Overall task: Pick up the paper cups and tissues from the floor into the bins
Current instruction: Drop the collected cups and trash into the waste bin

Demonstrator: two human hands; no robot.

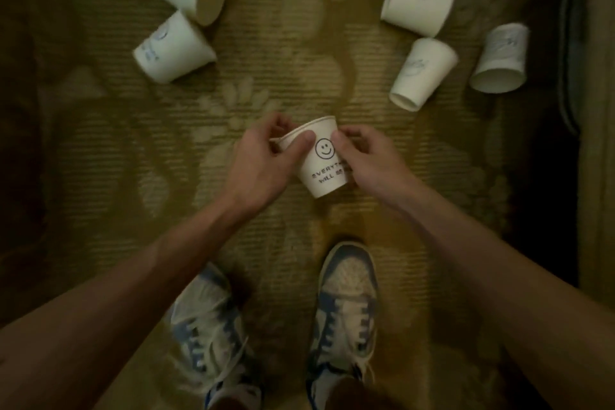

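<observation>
I noted blue-and-white sneakers (pixel 346 306) nearest, on patterned carpet (pixel 133 150). Beyond them the left hand (pixel 263 160) and right hand (pixel 372 160) each gripped a smiley-face paper cup (pixel 319 166) with curled fingers, tilted, between them. Farther off, fallen paper cups (pixel 173 46) lay on the carpet: two left, four right.

The floor is covered by an olive-gold carpet (pixel 100 160) woven with a pale leaf pattern. Two blue-and-white laced sneakers are seen on it: the left sneaker (pixel 206 326) blurred, the right sneaker (pixel 346 303) set slightly further forward. A dark strip (pixel 545 176) is seen along the carpet's right side.
</observation>
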